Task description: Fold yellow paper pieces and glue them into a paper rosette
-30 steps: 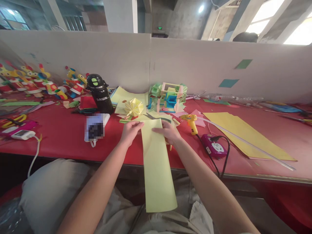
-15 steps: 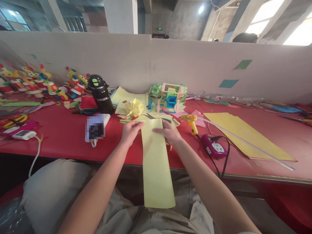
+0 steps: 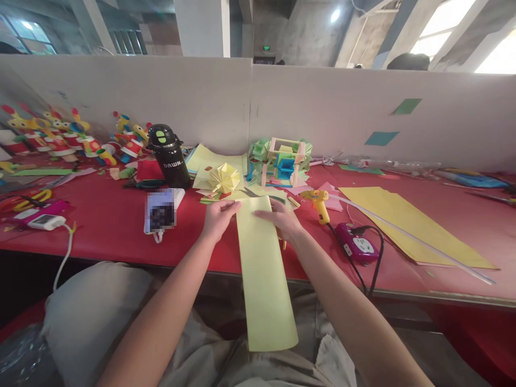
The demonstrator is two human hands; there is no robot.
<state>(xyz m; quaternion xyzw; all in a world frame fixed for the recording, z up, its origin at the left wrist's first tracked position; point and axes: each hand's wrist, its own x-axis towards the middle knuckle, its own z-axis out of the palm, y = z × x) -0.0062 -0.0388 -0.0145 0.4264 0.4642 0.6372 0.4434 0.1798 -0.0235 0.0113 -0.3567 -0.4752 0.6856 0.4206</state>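
Observation:
A long strip of pale yellow paper (image 3: 264, 274) hangs from both hands over the table's front edge, its lower end above my lap. My left hand (image 3: 220, 217) pinches the strip's upper left corner. On the upper right side, my right hand (image 3: 282, 217) grips it with the thumb on top and the fingers behind, partly hidden. Just beyond lie scissors (image 3: 278, 198), partly covered by the paper and my hand. A folded yellow paper fan ball (image 3: 224, 178) and a frame of wooden sticks with blue and green folded paper (image 3: 286, 161) stand behind.
On the red table (image 3: 201, 252) are a black bottle (image 3: 170, 158), a phone (image 3: 161, 212) with its screen blurred, a yellow glue gun (image 3: 318, 201), a purple power socket (image 3: 358, 243) and yellow sheets (image 3: 407, 223). Paper-cup figures (image 3: 60, 137) crowd the left; a white partition (image 3: 322, 107) stands behind.
The strip's lower end has swung slightly right and down. Both hands keep their hold, and the whole view has shifted a little.

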